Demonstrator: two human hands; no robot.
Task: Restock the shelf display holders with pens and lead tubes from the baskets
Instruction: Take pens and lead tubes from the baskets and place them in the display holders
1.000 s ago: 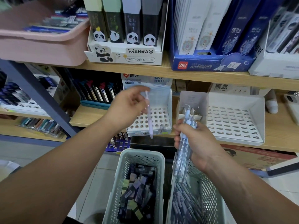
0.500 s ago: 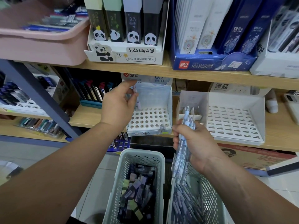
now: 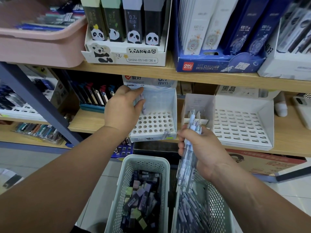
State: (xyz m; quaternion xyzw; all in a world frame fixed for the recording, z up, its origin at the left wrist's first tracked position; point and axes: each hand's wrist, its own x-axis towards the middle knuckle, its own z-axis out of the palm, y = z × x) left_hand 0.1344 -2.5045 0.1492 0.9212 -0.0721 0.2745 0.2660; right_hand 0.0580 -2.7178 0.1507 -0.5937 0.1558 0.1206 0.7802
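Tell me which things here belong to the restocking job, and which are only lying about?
Job: left hand with one pen, round-hole holder, right hand with bundle of pens, slotted holder, lead-tube basket, pen basket.

Lying about: pink tub, panda box, blue Deli box, phone.

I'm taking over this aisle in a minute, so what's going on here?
A person is restocking pens. The left hand holds one pen upright at the back-left corner of the round-hole holder, whose other visible holes are unfilled. The right hand grips a bundle of pens above the right basket, which holds loose pens. The left basket holds lead tubes; the slotted holder shows no stock yet.
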